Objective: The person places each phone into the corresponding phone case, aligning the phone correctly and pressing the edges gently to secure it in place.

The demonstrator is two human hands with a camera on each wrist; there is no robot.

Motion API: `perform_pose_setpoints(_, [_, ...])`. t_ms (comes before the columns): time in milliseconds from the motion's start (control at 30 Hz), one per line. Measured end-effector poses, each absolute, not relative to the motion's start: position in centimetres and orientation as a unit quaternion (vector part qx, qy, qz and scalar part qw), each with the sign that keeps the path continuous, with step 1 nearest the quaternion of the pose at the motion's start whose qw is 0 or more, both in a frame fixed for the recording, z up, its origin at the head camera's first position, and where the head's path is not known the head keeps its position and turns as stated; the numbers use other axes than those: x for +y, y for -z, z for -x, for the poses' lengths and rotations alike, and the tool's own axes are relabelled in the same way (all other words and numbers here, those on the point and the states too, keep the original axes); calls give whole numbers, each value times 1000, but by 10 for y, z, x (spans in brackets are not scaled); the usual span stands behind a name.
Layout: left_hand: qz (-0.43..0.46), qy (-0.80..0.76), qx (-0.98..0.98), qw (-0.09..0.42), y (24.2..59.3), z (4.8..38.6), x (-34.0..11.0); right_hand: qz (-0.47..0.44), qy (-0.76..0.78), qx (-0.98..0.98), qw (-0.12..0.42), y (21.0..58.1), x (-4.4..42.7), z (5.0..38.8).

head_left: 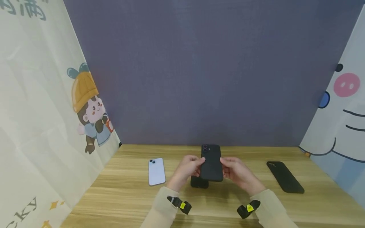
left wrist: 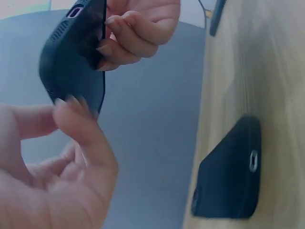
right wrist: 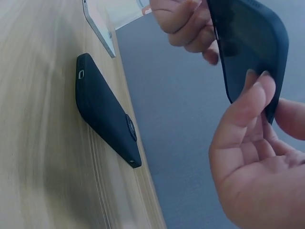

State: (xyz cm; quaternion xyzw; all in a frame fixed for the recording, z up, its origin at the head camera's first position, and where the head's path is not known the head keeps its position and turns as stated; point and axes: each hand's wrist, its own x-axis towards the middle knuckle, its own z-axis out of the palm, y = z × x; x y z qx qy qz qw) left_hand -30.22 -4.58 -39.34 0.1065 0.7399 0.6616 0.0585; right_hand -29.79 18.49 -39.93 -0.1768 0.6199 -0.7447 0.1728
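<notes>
A black-cased smartphone (head_left: 212,166) was held above the wooden table (head_left: 114,196), its sides pinched by the left hand (head_left: 188,167) and right hand (head_left: 236,171). The wrist views showed a glossy screen (right wrist: 245,45) within the case (right wrist: 282,45); the head view, only the back. Below lay a second cased phone (head_left: 199,183), its port visible from the wrists.

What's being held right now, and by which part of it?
A black-cased smartphone, by its two long side edges: the left-hand grip pinches the left edge, the right-hand grip the right edge.
</notes>
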Motion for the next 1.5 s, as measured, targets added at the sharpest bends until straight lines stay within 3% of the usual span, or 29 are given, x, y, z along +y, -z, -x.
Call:
perform_pose_setpoints(167, [-107, -530, 840, -48, 384, 292, -40, 159, 742, 630, 162, 400, 184, 297])
perform_pose_setpoints(300, [-105, -422, 896, -92, 376, 282, -32, 149, 727, 653, 151, 402, 180, 294])
perform_pose_setpoints(733, [-99, -284, 950, -84, 366, 262, -18, 152, 708, 672, 157, 406, 168, 292])
perform_pose_setpoints(1033, [-93, -261, 955, -104, 364, 264, -19, 152, 698, 680, 164, 402, 162, 293])
perform_pose_setpoints(1500, [-83, -281, 954, -67, 372, 274, -33, 152, 674, 702, 174, 397, 168, 294])
